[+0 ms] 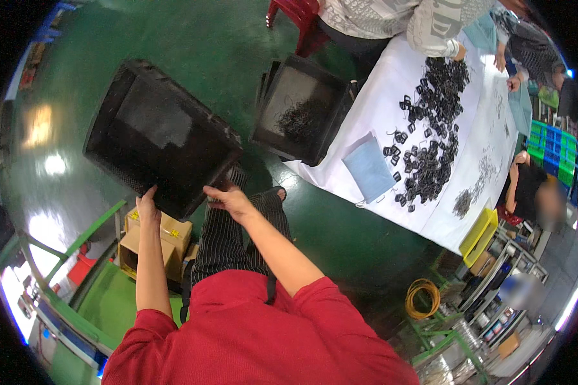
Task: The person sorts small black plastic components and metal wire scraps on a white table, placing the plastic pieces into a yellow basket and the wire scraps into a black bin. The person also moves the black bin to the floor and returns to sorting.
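Note:
A large black plastic crate (164, 128) is held tilted out in front of me, its open top facing up, and I see no parts inside it. My left hand (148, 208) grips its near edge at the left corner. Further right along the same side, my right hand (231, 201) has its fingers round the crate's near edge. Just beyond, to the right, another black crate (324, 102) stands beside the table with a small heap of thin black pieces (297, 120) in it.
A white-covered table (331, 176) carries many small black parts (430, 160) and a blue sheet (369, 170). People work around it. A red stool (305, 29) is at the back. Cardboard boxes (164, 234) and a green rail (87, 237) are at lower left, a yellow crate (480, 237) at right.

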`<state>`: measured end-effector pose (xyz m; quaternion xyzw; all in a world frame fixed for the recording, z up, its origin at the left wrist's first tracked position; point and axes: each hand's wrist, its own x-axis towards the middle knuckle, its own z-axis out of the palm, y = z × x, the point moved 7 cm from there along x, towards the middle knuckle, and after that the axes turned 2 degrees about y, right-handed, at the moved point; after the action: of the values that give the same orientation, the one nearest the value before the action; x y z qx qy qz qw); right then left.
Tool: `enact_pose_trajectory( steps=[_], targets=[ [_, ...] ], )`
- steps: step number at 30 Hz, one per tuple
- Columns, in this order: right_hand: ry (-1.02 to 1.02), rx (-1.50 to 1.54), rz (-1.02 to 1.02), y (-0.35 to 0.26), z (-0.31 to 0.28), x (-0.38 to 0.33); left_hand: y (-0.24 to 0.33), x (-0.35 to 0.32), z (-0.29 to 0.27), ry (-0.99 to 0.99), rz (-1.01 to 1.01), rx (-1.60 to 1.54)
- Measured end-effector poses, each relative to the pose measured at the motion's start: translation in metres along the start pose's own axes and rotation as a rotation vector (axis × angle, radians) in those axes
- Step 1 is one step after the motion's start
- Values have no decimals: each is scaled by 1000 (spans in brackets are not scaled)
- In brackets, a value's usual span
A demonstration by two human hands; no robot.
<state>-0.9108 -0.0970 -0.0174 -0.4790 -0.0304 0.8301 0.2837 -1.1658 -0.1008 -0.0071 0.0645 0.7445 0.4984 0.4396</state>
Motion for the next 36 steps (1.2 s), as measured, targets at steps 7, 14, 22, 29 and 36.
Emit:
enact_pose_trajectory(
  steps=[7,14,22,29,36],
  targets=[
    [604,539,57,29,-194,88,2,106,29,-51,-103,33],
    [778,925,-239,20,-247,152,40,180,72,-190,-123,186],
    [698,754,-55,90,-161,89,100,260,126,-151,130,394],
    [785,901,51,192,-122,-24,71,291,180,-404,122,706],
    [967,971,-1,253,-117,-123,-11,193,289,-713,160,847]
  ],
)
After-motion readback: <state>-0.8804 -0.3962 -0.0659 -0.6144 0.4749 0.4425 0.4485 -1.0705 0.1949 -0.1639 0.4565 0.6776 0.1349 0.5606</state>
